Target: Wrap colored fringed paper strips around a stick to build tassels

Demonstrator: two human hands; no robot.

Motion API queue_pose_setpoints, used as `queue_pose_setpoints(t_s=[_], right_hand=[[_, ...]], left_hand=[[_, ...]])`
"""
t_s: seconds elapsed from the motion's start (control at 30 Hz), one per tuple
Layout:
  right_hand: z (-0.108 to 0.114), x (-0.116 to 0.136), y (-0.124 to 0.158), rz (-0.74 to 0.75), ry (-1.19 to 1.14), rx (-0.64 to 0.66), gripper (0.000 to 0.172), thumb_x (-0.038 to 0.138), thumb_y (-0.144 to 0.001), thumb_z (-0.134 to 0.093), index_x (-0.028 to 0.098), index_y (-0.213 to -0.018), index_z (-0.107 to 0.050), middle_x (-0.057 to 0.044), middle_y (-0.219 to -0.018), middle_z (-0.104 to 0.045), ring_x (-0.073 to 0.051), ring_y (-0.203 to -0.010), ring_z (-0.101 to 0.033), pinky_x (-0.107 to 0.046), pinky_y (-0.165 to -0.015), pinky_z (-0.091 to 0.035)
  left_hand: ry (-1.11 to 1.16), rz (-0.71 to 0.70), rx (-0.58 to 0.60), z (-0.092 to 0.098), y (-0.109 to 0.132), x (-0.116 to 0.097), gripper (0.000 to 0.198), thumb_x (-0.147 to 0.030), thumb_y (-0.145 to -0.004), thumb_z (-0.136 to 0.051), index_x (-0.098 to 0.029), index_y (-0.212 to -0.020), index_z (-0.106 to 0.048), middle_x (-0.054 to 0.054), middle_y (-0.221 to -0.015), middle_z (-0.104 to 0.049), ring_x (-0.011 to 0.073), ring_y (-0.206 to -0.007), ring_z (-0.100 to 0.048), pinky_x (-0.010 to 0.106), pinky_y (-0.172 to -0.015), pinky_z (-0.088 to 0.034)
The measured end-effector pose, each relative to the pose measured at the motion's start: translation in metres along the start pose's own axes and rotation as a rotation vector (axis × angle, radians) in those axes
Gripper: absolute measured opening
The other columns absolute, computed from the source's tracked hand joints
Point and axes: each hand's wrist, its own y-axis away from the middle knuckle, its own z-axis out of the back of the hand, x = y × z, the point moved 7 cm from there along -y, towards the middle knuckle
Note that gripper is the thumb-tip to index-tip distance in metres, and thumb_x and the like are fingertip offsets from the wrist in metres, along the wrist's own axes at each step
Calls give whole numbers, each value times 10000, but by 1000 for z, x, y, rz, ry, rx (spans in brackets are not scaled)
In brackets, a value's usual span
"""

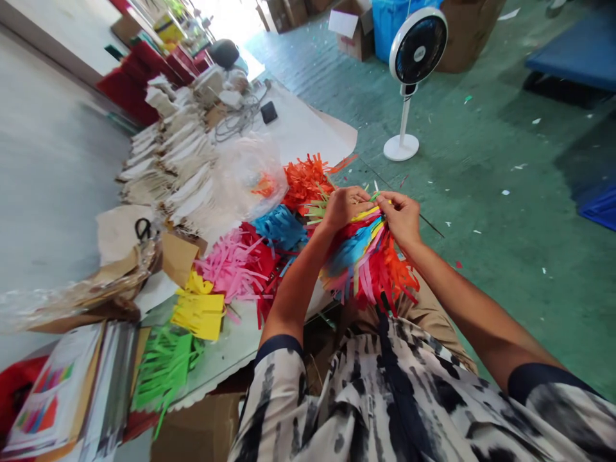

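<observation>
Both hands meet over my lap, fingertips nearly touching. My left hand [345, 206] pinches a small green strip [374, 196] from one side, and my right hand [400, 215] pinches it from the other. Below them hangs a multicoloured fringed paper garland [368, 253] in blue, yellow, pink, red and orange. On the table beside it are piles of fringed paper: orange [308, 181], blue [280, 226], pink [233, 263], yellow [199, 311] and green [166, 366].
Stacks of white paper [168, 160] line the wall side of the table, with a clear plastic bag [248, 176] near them. A white fan [418, 51] stands on the green floor [486, 192]. Cartons [356, 35] and a blue platform [577, 54] are farther back. A thin rod lies beyond my hands.
</observation>
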Motion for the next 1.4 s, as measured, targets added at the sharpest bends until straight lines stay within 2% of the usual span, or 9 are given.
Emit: queue_pose_setpoints(t_s=[0.23,0.4,0.7,0.97,1.2,1.3,1.4], right_hand=[[-1,5,1,-1,25,23,359,605,-834,-803,264,-942,-837,-9,-862,-785,-181,-710,-616,-334,-683,-503],[-2,4,2,-1,32,47,371,628,-844,-802,267,-927,-821,8,-783,-715,-166,-654,-551,-323,-646,-451],[-4,6,2,-16,-5,50,415,655,-793,-845,279,-970,-836,-23,-898,-789,-205,-738,-643,-362,-697,-541],[-5,8,5,0,12,83,346,591,-817,-841,273,-954,-841,-8,-851,-784,-180,-687,-618,-351,-683,-537],[-7,7,3,-2,13,97,363,611,-829,-829,269,-951,-818,-21,-883,-792,-201,-753,-681,-365,-724,-569],[-6,3,2,-23,7,83,365,613,-829,-824,265,-938,-817,-28,-862,-795,-198,-727,-676,-354,-689,-547],[-6,2,2,-22,36,74,371,625,-850,-814,263,-928,-811,-28,-846,-795,-192,-708,-662,-348,-672,-530]], left_hand=[[174,17,9,-1,2,7,260,-359,-784,-937,-169,-884,-791,38,-873,-831,167,-827,-778,271,-789,-579],[220,3,27,0,2,1,308,-412,-755,-955,-168,-874,-809,42,-857,-830,161,-808,-769,273,-791,-581],[212,33,25,0,2,1,275,-371,-770,-944,-156,-869,-802,28,-815,-800,141,-757,-729,256,-747,-553],[199,26,43,3,5,3,287,-390,-766,-939,-166,-869,-792,19,-807,-796,141,-754,-731,254,-744,-556],[169,-12,-40,7,7,-2,229,-361,-763,-917,-181,-840,-799,39,-861,-801,160,-785,-720,293,-764,-555],[163,22,-94,14,9,-6,215,-352,-772,-898,-200,-818,-752,1,-781,-733,140,-721,-642,275,-671,-485],[214,101,-65,18,12,-8,276,-411,-801,-896,-223,-825,-696,-45,-648,-583,120,-605,-525,282,-588,-401]])
